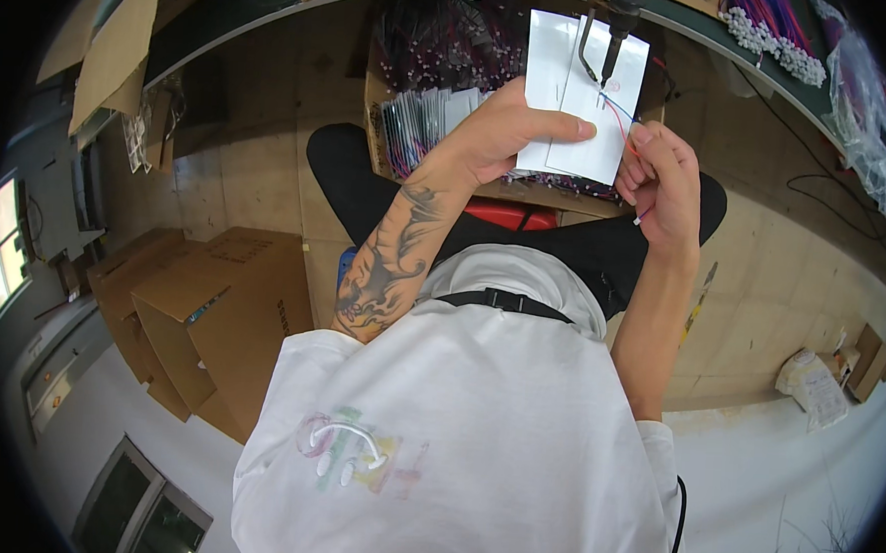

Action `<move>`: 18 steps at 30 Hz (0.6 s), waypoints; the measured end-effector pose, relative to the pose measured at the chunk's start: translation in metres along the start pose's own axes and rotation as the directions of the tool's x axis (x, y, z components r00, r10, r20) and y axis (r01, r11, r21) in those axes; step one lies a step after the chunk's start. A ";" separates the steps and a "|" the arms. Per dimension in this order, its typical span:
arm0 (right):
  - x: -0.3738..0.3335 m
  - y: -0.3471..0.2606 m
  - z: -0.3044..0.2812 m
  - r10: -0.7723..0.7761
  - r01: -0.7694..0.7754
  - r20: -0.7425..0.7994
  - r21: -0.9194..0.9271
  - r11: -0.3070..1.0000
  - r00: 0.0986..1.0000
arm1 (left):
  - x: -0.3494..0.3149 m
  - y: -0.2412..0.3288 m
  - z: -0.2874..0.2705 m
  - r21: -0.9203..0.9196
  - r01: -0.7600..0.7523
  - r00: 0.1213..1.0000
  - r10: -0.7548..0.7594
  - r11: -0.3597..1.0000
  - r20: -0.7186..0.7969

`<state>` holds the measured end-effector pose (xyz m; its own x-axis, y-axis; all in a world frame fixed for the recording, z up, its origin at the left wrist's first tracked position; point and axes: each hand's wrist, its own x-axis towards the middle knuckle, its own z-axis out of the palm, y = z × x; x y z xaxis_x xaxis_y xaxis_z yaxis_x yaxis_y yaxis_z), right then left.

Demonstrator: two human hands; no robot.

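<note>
My left hand [506, 135] is closed on two overlapping flat white panels [546, 67], its thumb lying across their face. A pair of thin red and blue wires [622, 129] runs from the upper panel to my right hand [667, 178], whose fingers are pinched around them. Below those fingers hangs a small white connector [638, 221]. Over the panels, a dark soldering tip [611, 60] points down at the spot where the wires meet the panel, with a thin bent metal tube [583, 54] beside it.
Between my knees and the green bench [266, 19] stands a cardboard box [373, 128] with rows of wired white panels [426, 125]. Bundled wires with white connectors [771, 38] and clear plastic bags [867, 128] lie at right. Large cartons [226, 315] stand left.
</note>
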<state>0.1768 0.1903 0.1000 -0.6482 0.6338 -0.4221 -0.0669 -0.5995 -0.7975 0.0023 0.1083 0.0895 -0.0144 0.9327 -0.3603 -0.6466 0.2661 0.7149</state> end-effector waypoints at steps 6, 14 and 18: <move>0.001 0.002 0.000 0.000 0.000 -0.001 0.010 1.000 1.000 | 0.000 -0.001 0.000 -0.009 0.010 1.000 -0.010 1.000 0.001; 0.002 0.005 -0.001 0.008 -0.008 0.001 0.018 1.000 1.000 | 0.000 -0.001 -0.001 0.014 0.016 1.000 -0.015 1.000 -0.010; 0.001 0.012 -0.004 0.040 -0.040 -0.015 0.018 0.999 0.999 | -0.001 -0.011 -0.004 -0.005 0.011 0.999 -0.011 1.000 -0.035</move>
<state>0.1784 0.1853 0.0886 -0.6391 0.6162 -0.4603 -0.0546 -0.6333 -0.7720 0.0068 0.1038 0.0797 -0.0336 0.9208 -0.3887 -0.6503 0.2752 0.7081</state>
